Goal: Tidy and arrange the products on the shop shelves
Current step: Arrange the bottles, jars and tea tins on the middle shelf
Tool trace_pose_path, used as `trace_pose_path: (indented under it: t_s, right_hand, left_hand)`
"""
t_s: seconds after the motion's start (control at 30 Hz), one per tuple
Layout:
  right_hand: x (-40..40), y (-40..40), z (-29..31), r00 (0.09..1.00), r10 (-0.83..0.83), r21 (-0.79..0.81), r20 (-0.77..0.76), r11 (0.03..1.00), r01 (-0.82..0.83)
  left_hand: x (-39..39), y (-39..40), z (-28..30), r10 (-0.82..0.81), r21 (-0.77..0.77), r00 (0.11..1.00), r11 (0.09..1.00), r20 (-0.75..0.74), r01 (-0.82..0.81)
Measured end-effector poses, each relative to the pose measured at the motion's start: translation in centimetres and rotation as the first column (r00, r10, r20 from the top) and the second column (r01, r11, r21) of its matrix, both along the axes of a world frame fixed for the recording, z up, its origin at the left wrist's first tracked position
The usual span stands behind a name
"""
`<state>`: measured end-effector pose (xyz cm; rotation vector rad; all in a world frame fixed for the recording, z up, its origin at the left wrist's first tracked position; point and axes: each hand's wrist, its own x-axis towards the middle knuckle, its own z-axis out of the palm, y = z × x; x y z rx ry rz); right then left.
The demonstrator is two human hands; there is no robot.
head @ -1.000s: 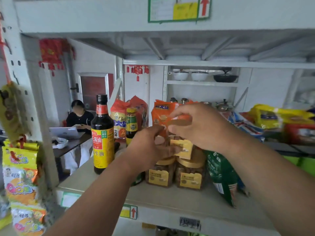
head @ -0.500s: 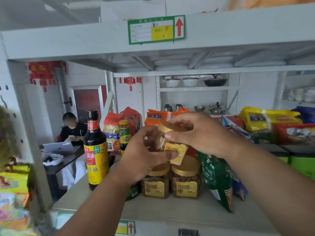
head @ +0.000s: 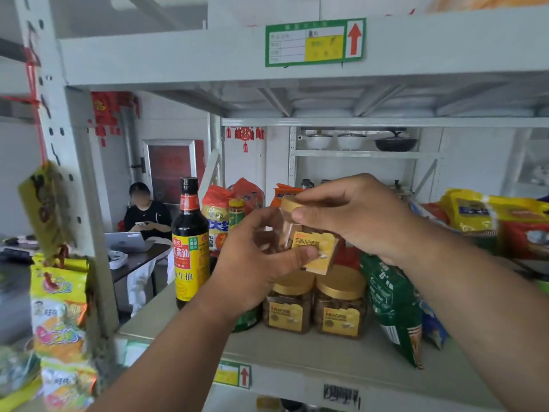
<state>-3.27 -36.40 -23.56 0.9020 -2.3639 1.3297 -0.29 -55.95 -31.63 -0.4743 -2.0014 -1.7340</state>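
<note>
Clear jar [head: 306, 239] half hidden behind gripping hands; contents unclear.

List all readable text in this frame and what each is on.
"海天", "酱油", "生抽": yellow label of the soy sauce bottle.
"手剥小白杏核": label of the jar held by the left hand and right hand; also on the two jars on the shelf.
"大" in blue: orange bag behind the bottle.
Shelf tag with red arrow: print too blurred.
Green bag, hanging snack packs, barcode: unreadable.
</note>
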Motion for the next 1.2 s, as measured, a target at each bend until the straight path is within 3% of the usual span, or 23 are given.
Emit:
trace_pose_path:
  t_s: [0.13,0.23,0.37,0.5,0.6,0.87,1.07,1.2]
  right_hand:
    - [-0.4,-1.7,-0.7,0.997,-0.059,0.067,-0.059,0.996,0.063]
    - [-0.5,-3.5,-1.3,0.997,-0.05,0.13,-0.057,0.99,0.057]
    - [-1.1,-6.5,-2.6,1.0,-0.006,0.141,-0.017,0.99,0.008]
    - [-1.7,-9.1,-3.5,0.999,0.017,0.14,-0.032,0.99,-0.012]
    - [-2.1,-10.3,-3.9,0.999,0.032,0.225,-0.035,0.974,-0.024]
    - [-3.0,-11.0,-4.5,1.0,0.027,0.342,-0.008,0.939,-0.023]
    - [-2.9,-9.5,-3.9,0.989,0.112,0.37,0.098,0.918,-0.141]
    - [-2.8,-7.0,-2.9,0.997,-0.02,0.518,0.069,0.855,-0.018]
  left_hand:
    - [0.6,-1.1,-0.4,0.004,-0.082,1.0,0.997,-0.008,-0.005]
    - [1.2,-2.6,-0.8,0.147,-0.177,0.989,0.973,-0.02,-0.148]
    - [2.0,-4.7,-1.7,0.397,-0.21,0.918,0.896,-0.021,-0.392]
    - [2.5,-6.0,-2.4,0.516,-0.238,0.853,0.822,-0.074,-0.518]
    - [2.8,-6.8,-2.8,0.589,-0.316,0.803,0.747,-0.091,-0.584]
    - [2.5,-8.3,-3.8,0.652,-0.328,0.749,0.686,-0.117,-0.649]
    - [2.7,-8.1,-3.8,0.667,-0.331,0.723,0.651,-0.18,-0.683]
    - [2.9,-7.2,-3.9,0.668,-0.274,0.693,0.637,-0.27,-0.721]
